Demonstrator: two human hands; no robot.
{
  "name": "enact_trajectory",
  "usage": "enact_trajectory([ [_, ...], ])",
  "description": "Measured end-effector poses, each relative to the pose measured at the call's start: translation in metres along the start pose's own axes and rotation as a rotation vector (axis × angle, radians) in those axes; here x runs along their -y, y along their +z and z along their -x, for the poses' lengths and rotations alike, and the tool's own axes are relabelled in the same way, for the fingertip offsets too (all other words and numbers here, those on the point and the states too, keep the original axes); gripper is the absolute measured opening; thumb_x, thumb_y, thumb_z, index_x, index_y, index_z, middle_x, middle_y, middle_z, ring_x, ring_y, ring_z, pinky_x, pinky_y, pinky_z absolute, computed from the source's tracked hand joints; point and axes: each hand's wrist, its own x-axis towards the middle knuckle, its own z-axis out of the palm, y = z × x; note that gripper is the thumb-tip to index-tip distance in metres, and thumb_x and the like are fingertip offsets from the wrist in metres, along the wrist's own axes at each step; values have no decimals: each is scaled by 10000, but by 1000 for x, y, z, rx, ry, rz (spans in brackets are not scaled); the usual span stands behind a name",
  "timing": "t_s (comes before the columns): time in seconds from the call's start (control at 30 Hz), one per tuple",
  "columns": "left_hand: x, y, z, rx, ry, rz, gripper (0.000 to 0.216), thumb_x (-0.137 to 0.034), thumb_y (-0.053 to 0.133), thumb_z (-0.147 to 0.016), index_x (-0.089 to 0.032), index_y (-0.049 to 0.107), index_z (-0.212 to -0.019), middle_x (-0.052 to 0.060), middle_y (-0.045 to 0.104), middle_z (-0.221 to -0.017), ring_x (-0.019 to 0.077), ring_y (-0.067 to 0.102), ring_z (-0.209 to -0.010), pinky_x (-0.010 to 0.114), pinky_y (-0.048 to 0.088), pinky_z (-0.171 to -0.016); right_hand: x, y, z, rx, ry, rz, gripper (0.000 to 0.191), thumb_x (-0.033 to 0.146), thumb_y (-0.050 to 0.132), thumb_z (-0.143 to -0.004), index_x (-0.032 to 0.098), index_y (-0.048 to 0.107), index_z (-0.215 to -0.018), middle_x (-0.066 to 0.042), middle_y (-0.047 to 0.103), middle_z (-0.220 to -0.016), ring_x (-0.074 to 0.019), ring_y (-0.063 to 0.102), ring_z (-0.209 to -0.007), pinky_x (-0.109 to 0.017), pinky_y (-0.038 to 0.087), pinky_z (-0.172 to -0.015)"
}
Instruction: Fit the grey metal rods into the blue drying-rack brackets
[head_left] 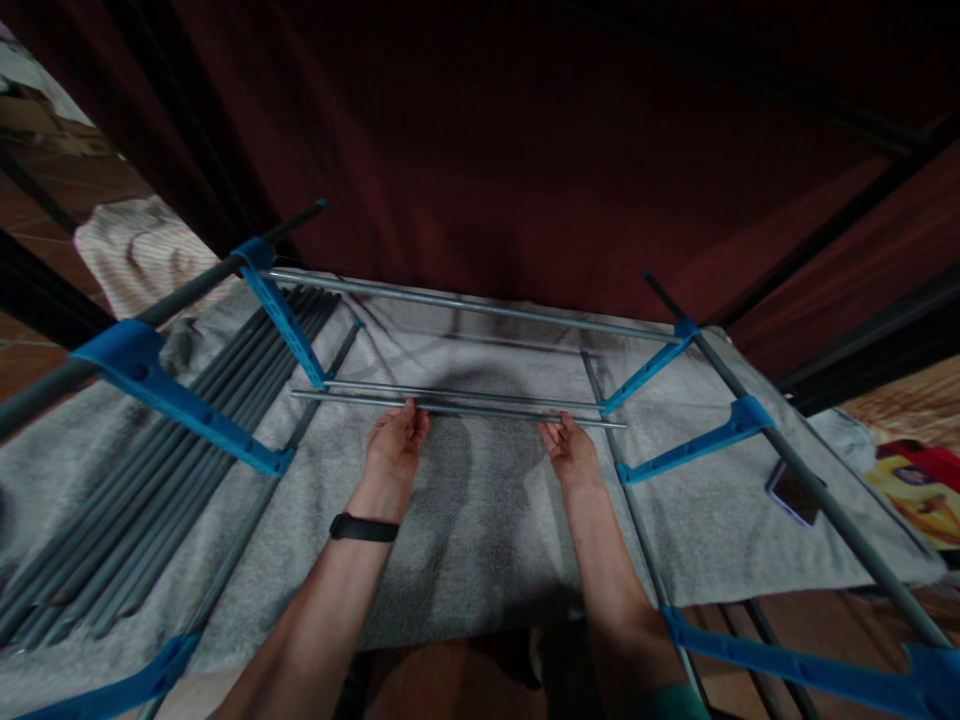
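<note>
Over a gray towel (487, 560), a person's left hand (394, 442) and right hand (571, 450) pinch a thin metal rod (480, 412) beside a crossbar (487, 396) spanning two blue plastic brackets (283, 318)

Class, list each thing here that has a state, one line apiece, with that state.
Left hand: pinching thin rod
Right hand: pinching the same rod
Thin rod: held in both hands, ends apparently unattached
Far crossbar: spanning between blue brackets
Grey tubes: lying side by side
Phone: lying flat, upper face dark
Wristband: fastened
Blanket: spread, creased
</note>
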Motion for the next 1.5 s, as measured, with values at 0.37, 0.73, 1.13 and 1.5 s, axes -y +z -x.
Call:
enact_trajectory([
  [0.37, -2, -1, -6, -16, 24, 16, 281, 18, 574, -861, -153, 565, -637, -23, 644, -682, 64, 611, -610, 195, 544, -657, 0, 2, 0, 5, 18, -14, 153, 88, 608, -872, 192, 615, -759, 31, 685, -659, -100, 678, -643, -255, 639, -739],
  [0.73, -11, -4, -10, 11, 63, -27, 207, -43, 559, -903, -145, 631, -738, 21, 698, -746, 86, 671, -693, 196, 565, -686, 3, 6, 1, 121, -66, -41, 164, 57, 698, -734, 201, 618, -737, 9, 739, -738, -138, 724, -733, -281, 629, -764],
  [1.13, -20, 2, -9, -47, 21, -29, 277, -3, 493, -915, -150, 586, -699, 2, 663, -728, 90, 669, -698, 234, 585, -758, 19, 22, -3, 157, -118, -49, 151, 122, 755, -740, 211, 633, -733, 20, 737, -748, -128, 709, -731, -267, 624, -754],
  [1.5, -21, 8, -5, 2, 34, -14, 292, 4, 503, -899, -150, 596, -669, 2, 672, -718, 87, 676, -693, 227, 603, -750, 28, 30, -12, 164, -115, -50, 157, 76, 743, -746, 194, 638, -744, 15, 715, -725, -116, 697, -678, -259, 631, -766],
])
